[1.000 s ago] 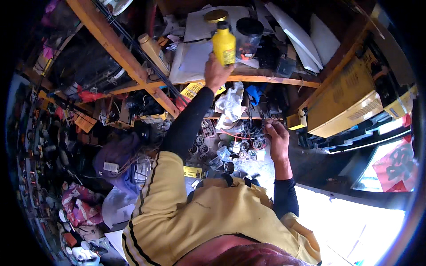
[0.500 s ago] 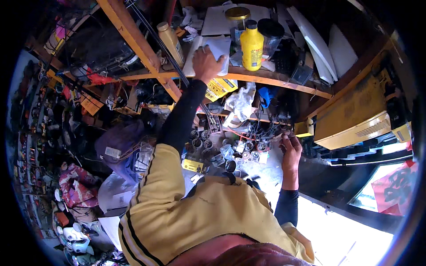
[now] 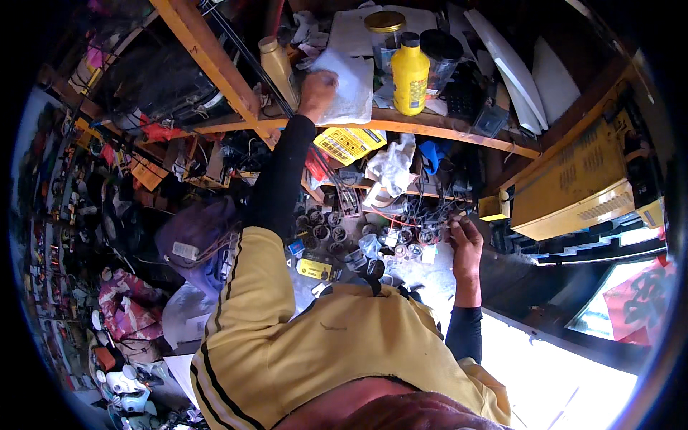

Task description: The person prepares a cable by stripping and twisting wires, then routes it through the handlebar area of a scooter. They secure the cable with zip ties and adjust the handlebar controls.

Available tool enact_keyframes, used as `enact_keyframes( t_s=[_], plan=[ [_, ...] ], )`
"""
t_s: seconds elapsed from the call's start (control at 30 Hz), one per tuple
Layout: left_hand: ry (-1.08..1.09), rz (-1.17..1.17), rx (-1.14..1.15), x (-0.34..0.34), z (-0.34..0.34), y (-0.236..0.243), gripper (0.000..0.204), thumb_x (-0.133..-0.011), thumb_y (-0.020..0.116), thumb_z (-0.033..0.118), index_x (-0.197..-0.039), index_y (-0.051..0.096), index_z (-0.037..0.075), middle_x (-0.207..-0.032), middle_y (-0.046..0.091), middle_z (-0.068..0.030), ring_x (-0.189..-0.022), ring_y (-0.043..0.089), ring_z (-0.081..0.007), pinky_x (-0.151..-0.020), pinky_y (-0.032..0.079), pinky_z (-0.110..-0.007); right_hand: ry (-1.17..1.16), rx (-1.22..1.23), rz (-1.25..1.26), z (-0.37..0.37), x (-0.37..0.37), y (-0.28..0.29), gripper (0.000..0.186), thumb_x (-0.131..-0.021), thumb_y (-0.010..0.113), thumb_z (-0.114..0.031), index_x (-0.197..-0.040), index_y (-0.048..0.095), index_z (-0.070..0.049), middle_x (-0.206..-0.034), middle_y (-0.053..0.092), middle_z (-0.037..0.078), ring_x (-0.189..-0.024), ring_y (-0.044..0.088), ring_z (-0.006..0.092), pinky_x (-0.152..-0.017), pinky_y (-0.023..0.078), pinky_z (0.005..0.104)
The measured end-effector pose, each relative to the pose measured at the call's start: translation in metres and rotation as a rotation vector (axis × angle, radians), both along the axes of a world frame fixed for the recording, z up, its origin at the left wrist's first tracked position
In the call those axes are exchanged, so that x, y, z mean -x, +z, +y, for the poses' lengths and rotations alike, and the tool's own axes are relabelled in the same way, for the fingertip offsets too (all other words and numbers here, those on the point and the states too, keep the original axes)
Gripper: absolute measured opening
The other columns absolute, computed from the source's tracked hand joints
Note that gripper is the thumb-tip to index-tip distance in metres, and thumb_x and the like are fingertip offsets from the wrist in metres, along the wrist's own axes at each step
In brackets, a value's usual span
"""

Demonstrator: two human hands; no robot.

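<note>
My left hand (image 3: 319,92) reaches up onto the wooden shelf, its fingers curled in at the left edge of white, lightly marked paper sheets (image 3: 349,89). It appears to grip the edge of a sheet. Just left of it leans a tan plastic bottle (image 3: 276,68). To the right of the paper, a yellow bottle with a black cap (image 3: 410,77) stands upright, with a gold-lidded clear jar (image 3: 385,39) behind it. Lower down, my right hand (image 3: 467,244) is raised beside a tangle of dark wires (image 3: 424,209). Its fingertips are pinched together; what they hold is too small to make out.
A wooden shelf edge (image 3: 448,131) crosses in front of me, joined by a slanting post (image 3: 208,61). A yellow metal box (image 3: 573,190) sits at right. Below are several small round containers (image 3: 337,233), a white rag (image 3: 393,165) and a purple cloth bag (image 3: 193,240).
My left hand has gone from spread flat on the paper to curled, moving slightly left. The left-hand sheet no longer lies spread out there. My right hand has barely moved.
</note>
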State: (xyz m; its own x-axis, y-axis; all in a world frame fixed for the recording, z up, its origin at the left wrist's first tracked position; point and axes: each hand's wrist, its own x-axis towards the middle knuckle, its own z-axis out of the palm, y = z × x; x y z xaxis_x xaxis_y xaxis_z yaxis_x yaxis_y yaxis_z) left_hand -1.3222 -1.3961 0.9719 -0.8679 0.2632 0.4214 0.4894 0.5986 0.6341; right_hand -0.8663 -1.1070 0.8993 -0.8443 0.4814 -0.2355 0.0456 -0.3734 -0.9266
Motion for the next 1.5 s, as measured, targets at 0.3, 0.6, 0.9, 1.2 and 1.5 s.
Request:
enact_keyframes(
  t_s=[0.3, 0.6, 0.9, 1.2, 1.5],
  plan=[
    [0.063, -0.066, -0.462, 0.076, 0.024, 0.03, 0.045, -0.088, 0.072, 0.009, -0.131, 0.069, -0.002, -0.12, 0.074, -0.0258, -0.111, 0.072, -0.0346, -0.098, 0.056, -0.042, -0.004, -0.024, -0.025, -0.007, 0.003, -0.004, 0.017, -0.102, 0.07, -0.011, -0.117, 0.073, -0.004, -0.095, 0.069, -0.002, -0.081, 0.061, 0.0067, -0.073, 0.05, 0.0238],
    [-0.027, 0.351, -0.324, 0.068, 0.037, 0.063, 0.055, -0.09, 0.074, 0.009, -0.143, 0.059, 0.001, -0.129, 0.07, -0.023, -0.118, 0.068, -0.039, -0.105, 0.051, -0.043, -0.041, -0.059, -0.098, -0.016, 0.003, -0.003, 0.018, -0.102, 0.07, -0.015, -0.116, 0.073, -0.004, -0.094, 0.069, -0.002, -0.081, 0.061, 0.007, -0.074, 0.05, 0.0246],
    [0.077, -0.444, -0.383, 0.073, 0.014, 0.019, 0.101, -0.095, 0.077, 0.014, -0.168, 0.007, 0.01, -0.119, 0.068, -0.0171, -0.1, 0.07, -0.0244, -0.077, 0.06, -0.04, -0.014, -0.049, -0.084, -0.022, 0.011, -0.009, 0.02, -0.102, 0.071, -0.017, -0.117, 0.073, -0.004, -0.096, 0.071, -0.001, -0.081, 0.062, 0.0084, -0.073, 0.049, 0.0255],
    [-0.226, 0.238, 0.52, -0.034, 0.038, 0.017, 0.038, -0.099, 0.068, 0.027, -0.128, 0.069, 0.002, -0.135, 0.068, -0.02, -0.119, 0.065, -0.0438, -0.105, 0.051, -0.048, 0.052, -0.048, -0.025, -0.026, 0.028, -0.017, 0.019, -0.102, 0.071, -0.013, -0.117, 0.074, -0.002, -0.096, 0.072, 0.001, -0.083, 0.063, 0.0091, -0.077, 0.051, 0.0271],
    [-0.422, 0.247, 0.615, 0.005, 0.097, 0.01, 0.029, -0.096, 0.058, 0.004, -0.121, 0.072, 0.007, -0.127, 0.071, -0.0141, -0.118, 0.065, -0.0367, -0.1, 0.057, -0.048, 0.106, -0.168, -0.032, -0.035, 0.037, -0.004, 0.018, -0.102, 0.07, -0.009, -0.117, 0.074, -0.002, -0.095, 0.07, -0.001, -0.082, 0.062, 0.0081, -0.074, 0.05, 0.0259]
  ],
)
